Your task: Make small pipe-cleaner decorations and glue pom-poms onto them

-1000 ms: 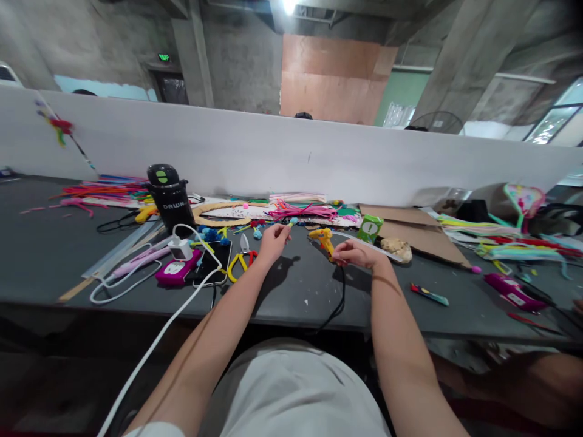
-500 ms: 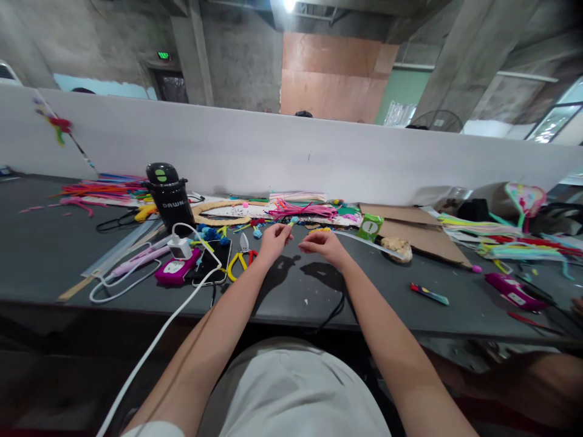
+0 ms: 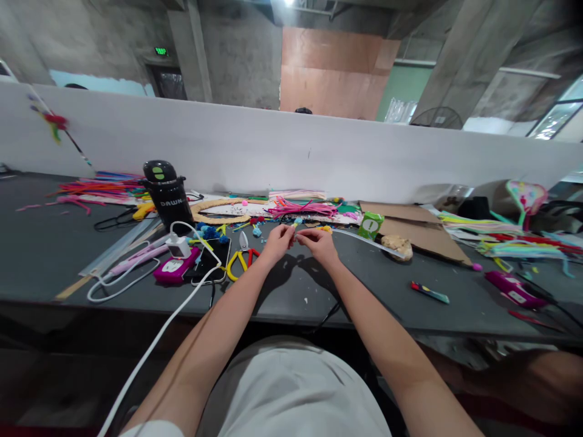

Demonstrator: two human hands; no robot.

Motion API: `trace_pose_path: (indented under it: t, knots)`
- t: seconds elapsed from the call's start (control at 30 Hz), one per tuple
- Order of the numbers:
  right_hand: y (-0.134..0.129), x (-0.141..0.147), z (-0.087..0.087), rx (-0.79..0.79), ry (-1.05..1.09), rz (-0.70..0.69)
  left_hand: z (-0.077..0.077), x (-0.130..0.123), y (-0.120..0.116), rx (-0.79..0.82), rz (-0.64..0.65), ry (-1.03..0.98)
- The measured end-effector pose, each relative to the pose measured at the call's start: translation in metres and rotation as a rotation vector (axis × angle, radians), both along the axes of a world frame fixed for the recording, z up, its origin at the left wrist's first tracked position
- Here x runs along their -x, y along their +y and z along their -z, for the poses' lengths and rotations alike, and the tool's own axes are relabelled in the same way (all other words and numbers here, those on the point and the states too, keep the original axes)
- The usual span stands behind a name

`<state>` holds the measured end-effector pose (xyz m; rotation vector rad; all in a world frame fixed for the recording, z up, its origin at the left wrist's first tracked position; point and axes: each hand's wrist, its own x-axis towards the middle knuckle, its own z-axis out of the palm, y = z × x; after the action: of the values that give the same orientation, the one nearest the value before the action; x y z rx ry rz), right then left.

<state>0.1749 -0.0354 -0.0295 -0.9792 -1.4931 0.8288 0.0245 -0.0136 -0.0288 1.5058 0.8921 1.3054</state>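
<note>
Above the desk's middle, my left hand (image 3: 277,243) is closed in a pinch. A small light-blue and yellow piece (image 3: 297,222), perhaps of pipe cleaner, sticks up at its fingertips. My right hand (image 3: 320,244) is closed too, its fingertips meeting the left ones just below that piece; what they pinch is hidden or too small to name. Left of my left hand lie pliers (image 3: 241,255) with one yellow and one red handle. Behind both hands is a bundle of pink pipe cleaners (image 3: 303,209).
A black bottle (image 3: 168,197), a white charger (image 3: 177,246) with its cable, and a phone (image 3: 214,264) are on the left. To the right are a green box (image 3: 371,224), cardboard (image 3: 419,240), a cutter knife (image 3: 429,292) and more pipe cleaners (image 3: 514,246). A white partition (image 3: 237,145) stands behind.
My right hand has moved left until its fingertips meet those of my left hand. My left hand has shifted slightly right with the small piece.
</note>
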Motion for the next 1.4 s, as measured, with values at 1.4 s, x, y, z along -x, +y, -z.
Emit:
trace_pose_path:
  t: [1.4]
  knots:
    - [-0.003,-0.007,-0.002,-0.157,-0.252,0.256,0.007,0.0,0.002,-0.123,-0.057,0.176]
